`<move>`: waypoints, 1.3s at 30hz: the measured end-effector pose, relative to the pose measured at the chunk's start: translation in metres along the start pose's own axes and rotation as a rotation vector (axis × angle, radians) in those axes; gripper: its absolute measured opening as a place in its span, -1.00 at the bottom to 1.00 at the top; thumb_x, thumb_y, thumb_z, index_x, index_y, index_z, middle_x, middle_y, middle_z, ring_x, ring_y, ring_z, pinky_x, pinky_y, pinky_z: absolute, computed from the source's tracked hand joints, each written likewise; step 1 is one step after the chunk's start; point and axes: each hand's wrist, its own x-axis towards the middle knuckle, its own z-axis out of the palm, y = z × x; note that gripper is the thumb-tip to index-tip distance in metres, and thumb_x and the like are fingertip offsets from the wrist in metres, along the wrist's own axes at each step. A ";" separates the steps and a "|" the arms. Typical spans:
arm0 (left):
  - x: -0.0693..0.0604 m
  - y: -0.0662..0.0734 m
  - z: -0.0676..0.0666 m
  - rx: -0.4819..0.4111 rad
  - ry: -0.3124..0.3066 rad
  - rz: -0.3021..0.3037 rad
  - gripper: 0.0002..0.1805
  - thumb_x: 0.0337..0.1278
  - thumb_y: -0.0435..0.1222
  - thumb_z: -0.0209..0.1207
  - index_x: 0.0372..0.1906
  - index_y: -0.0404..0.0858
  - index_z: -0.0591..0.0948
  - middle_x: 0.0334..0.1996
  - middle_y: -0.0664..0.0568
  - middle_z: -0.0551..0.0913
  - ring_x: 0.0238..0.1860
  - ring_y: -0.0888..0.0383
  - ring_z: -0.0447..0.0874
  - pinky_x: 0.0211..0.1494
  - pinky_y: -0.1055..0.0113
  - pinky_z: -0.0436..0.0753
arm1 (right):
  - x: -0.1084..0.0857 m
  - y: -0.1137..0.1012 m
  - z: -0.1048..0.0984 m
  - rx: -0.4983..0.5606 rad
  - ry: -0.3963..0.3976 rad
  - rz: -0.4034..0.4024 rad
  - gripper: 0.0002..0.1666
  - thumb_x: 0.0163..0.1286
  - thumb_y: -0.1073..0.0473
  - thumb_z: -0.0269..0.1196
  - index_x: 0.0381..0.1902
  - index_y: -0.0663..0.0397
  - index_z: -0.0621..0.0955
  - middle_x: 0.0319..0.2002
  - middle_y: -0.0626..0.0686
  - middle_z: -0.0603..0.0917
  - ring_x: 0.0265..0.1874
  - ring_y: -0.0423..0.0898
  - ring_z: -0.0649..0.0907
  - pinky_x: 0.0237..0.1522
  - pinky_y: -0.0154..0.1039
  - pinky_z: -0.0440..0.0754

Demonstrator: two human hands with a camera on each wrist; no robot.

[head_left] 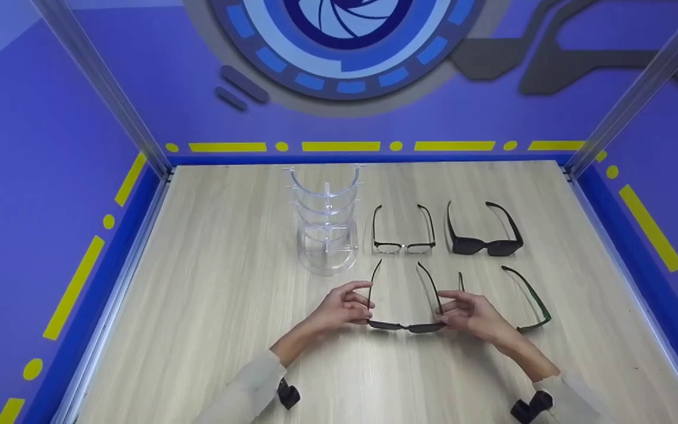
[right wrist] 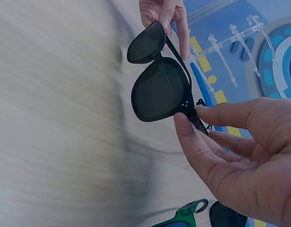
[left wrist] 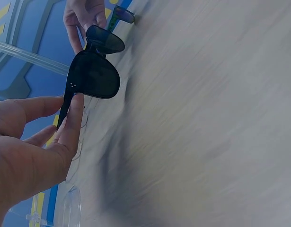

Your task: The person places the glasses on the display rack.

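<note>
Both hands hold one pair of black sunglasses (head_left: 424, 328), lenses toward the person and temples pointing away. My left hand (head_left: 339, 307) pinches the frame at its left hinge between thumb and fingers. On the opposite side my right hand (head_left: 473, 318) pinches the right hinge in the same way. Dark lenses (right wrist: 159, 90) and small light dots by the hinge show in the right wrist view. The left wrist view has the sunglasses (left wrist: 94, 75) tilted, apparently above the table. Green-framed glasses (head_left: 542, 315) lie just right of the right hand, which partly hides them.
A clear tiered display stand (head_left: 327, 259) stands left of centre, its tiers bare. Behind the hands lie black-rimmed clear eyeglasses (head_left: 395, 247) and thick black sunglasses (head_left: 486, 246). Blue walls with metal corner posts enclose the wooden table (head_left: 209, 265) at the back and sides.
</note>
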 end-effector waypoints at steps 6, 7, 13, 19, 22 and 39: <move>-0.009 0.001 -0.006 -0.025 0.019 -0.010 -0.27 0.18 -0.61 0.20 0.47 -0.47 0.28 0.06 -0.49 0.62 -0.21 0.24 0.76 -0.01 0.25 0.80 | 0.001 -0.002 0.009 0.018 0.013 0.005 -0.22 0.41 0.33 0.29 0.45 0.55 0.24 0.09 0.41 0.67 -0.06 -0.14 0.78 0.01 -0.32 0.75; -0.011 0.001 -0.007 -0.026 0.021 -0.013 -0.27 0.17 -0.60 0.20 0.47 -0.47 0.28 0.05 -0.48 0.63 -0.21 0.24 0.76 -0.01 0.25 0.80 | 0.001 -0.002 0.011 0.026 0.011 0.002 -0.22 0.40 0.34 0.29 0.45 0.55 0.24 0.09 0.41 0.66 -0.06 -0.13 0.78 0.02 -0.31 0.75; -0.021 0.002 -0.012 -0.018 0.032 -0.027 -0.27 0.19 -0.59 0.22 0.48 -0.46 0.28 0.08 -0.51 0.60 -0.20 0.23 0.76 0.00 0.26 0.80 | 0.002 -0.004 0.020 0.066 -0.022 -0.023 -0.21 0.41 0.36 0.27 0.45 0.58 0.20 0.09 0.36 0.67 -0.03 -0.10 0.78 0.05 -0.34 0.73; -0.028 0.006 -0.017 -0.011 0.042 -0.028 -0.28 0.19 -0.57 0.20 0.48 -0.45 0.29 0.02 -0.36 0.67 -0.17 0.21 0.76 0.02 0.22 0.80 | 0.003 -0.008 0.024 0.087 -0.026 -0.024 -0.21 0.40 0.36 0.28 0.45 0.57 0.21 0.08 0.32 0.68 -0.05 -0.13 0.77 0.08 -0.23 0.75; -0.030 0.008 -0.018 -0.006 0.041 -0.026 -0.27 0.19 -0.57 0.20 0.48 -0.46 0.28 0.02 -0.34 0.68 -0.16 0.21 0.76 0.01 0.25 0.80 | 0.004 -0.009 0.026 0.094 -0.028 -0.019 -0.21 0.40 0.37 0.28 0.46 0.57 0.20 0.08 0.32 0.69 -0.06 -0.17 0.77 0.08 -0.24 0.75; -0.034 0.010 -0.021 -0.031 0.062 -0.018 -0.27 0.18 -0.58 0.23 0.47 -0.48 0.28 0.02 -0.34 0.70 -0.20 0.24 0.77 -0.01 0.25 0.80 | 0.005 -0.011 0.029 0.124 -0.027 -0.018 -0.19 0.39 0.36 0.29 0.47 0.55 0.20 0.12 0.36 0.67 0.00 -0.09 0.77 0.12 -0.19 0.74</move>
